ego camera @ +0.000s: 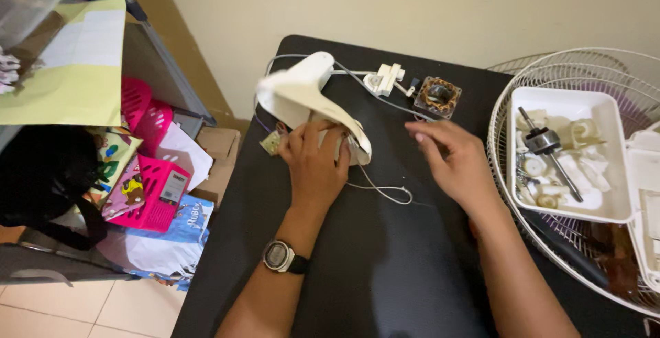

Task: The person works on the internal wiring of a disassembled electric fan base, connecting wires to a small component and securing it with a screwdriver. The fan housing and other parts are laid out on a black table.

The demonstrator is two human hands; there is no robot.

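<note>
While the left hand (pixel 315 162) presses down on a white plastic fan housing (pixel 302 97) just above the middle of the frame, its grip closes over the housing's lower edge, fingers curled on the shell. The right hand (pixel 450 159) hovers just right of centre with its grip loose and half spread, pinching nothing, the fingertips low over the black surface (pixel 371 262) near a thin grey wire (pixel 385 190) that loops out from under the housing. Further up, a small white switch block (pixel 385 78) and a copper-wound motor core (pixel 438 96) lie beside each other, joined to the housing by leads. At the right edge, a white tray (pixel 615 207) of small parts and a shaft rests in a wire fan guard (pixel 522 70). The work looks like the stage of taking the fan's body apart or sorting its wiring. A next move would call for a steady hold on the shell and care with the thin leads.
</note>
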